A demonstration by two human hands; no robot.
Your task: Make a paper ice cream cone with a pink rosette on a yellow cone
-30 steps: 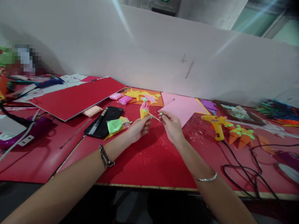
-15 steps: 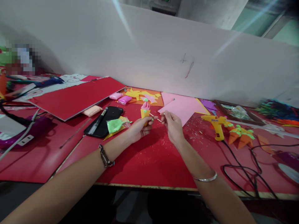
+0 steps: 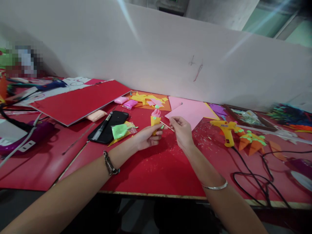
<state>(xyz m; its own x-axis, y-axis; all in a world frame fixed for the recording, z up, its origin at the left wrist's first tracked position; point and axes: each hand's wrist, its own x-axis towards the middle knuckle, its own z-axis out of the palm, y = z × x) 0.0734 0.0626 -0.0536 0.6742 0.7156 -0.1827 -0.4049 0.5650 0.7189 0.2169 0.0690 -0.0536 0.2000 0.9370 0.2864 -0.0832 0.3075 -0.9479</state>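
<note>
My left hand point(image 3: 147, 138) is closed round a small yellow paper cone point(image 3: 155, 121) with a pink top and green dots, held upright above the red table point(image 3: 156, 165). My right hand point(image 3: 182, 131) pinches a thin wooden stick point(image 3: 167, 126) whose tip points at the cone's side. Just left of my left hand lies a bag of green clay point(image 3: 120, 130) on a black phone point(image 3: 109, 126) with a pen on it.
A yellow glue gun point(image 3: 225, 130) and several orange paper carrots point(image 3: 251, 141) lie to the right, with black cables point(image 3: 255, 177) trailing to the edge. Pink paper sheets point(image 3: 191, 112), yellow scraps point(image 3: 146, 99), pink clay packs point(image 3: 126, 102) and a red board point(image 3: 78, 102) sit behind. A white partition backs the table.
My left hand has shifted the cone slightly right and nearer to me. My right hand has lowered, and the stick's tip has come up against the cone.
</note>
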